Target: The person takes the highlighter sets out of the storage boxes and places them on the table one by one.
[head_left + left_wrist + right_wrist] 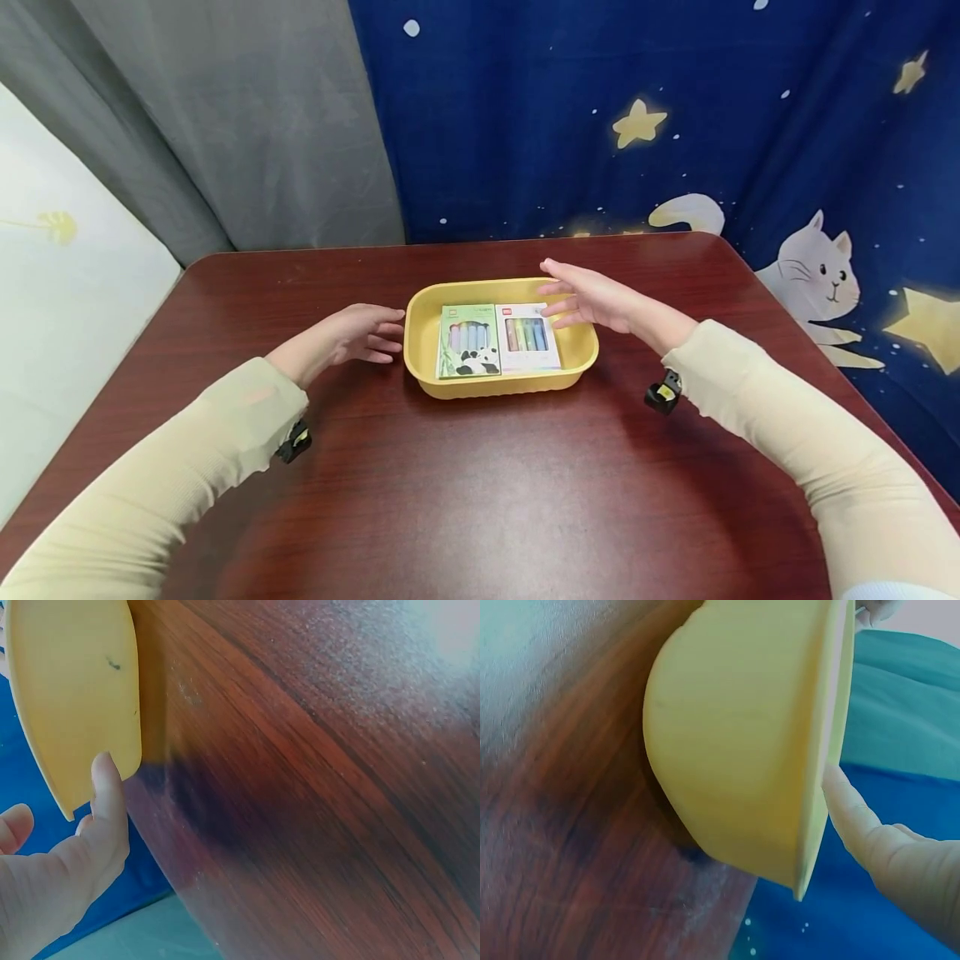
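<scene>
1. Tray (501,386), yellow, lay toward the far edge of the table (487,492), about midway between its left and right edges; I read its long axis as nearly parallel to that far edge.
2. Left hand (356,333) stood just beside the tray's left end, fingers relaxed and holding nothing; from my remote feeds I could not tell whether a fingertip touched the wall.
3. Right hand (592,296) showed over the tray's right end, fingers spread wide and empty, pointing toward the white pack (529,339). I judged it the nearer hand to that pack; whether it touched pack or rim, I could not make out.
4. Inside the tray, the panda pack (468,341) lay on the left, just beside the white pack, both face up.
5. Dark red, glossy wood carried the tray, with glare toward the near edge.
6. Beyond the far edge I saw a grey curtain (277,125) leftward and a starry blue curtain (540,142) rightward; a white surface (60,333) flanked the left edge.
</scene>
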`<state>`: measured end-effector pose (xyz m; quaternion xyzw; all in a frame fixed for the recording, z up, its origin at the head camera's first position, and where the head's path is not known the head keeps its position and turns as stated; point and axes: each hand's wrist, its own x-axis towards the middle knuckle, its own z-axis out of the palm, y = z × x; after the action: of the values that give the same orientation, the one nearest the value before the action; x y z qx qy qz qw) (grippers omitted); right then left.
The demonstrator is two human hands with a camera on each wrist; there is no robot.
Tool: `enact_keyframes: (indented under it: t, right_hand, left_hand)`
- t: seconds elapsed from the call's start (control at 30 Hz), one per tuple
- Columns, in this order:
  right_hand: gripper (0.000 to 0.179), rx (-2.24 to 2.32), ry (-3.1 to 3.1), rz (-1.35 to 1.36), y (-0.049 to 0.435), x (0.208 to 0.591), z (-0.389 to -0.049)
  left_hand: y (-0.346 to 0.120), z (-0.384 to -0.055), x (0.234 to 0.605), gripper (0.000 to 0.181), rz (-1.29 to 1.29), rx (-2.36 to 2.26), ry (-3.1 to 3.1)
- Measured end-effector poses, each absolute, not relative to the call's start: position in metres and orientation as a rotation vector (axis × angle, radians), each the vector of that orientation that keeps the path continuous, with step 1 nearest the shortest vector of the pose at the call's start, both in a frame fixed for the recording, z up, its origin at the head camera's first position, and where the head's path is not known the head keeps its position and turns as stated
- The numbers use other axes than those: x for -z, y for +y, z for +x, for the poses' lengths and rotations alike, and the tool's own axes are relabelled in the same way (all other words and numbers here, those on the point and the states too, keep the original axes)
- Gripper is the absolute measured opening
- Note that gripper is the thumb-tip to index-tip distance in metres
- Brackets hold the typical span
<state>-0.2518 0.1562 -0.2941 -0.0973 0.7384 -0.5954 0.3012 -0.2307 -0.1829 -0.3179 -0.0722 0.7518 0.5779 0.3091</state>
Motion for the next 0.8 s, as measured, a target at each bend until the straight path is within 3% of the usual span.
enact_keyframes:
  t: [0.8]
  right_hand:
    - [0.068,1.467,1.917,-0.254,0.126,0.301,-0.245]
  left_hand:
    - [-0.174,-0.227,0.322,0.049,-0.178,-1.478,2.06]
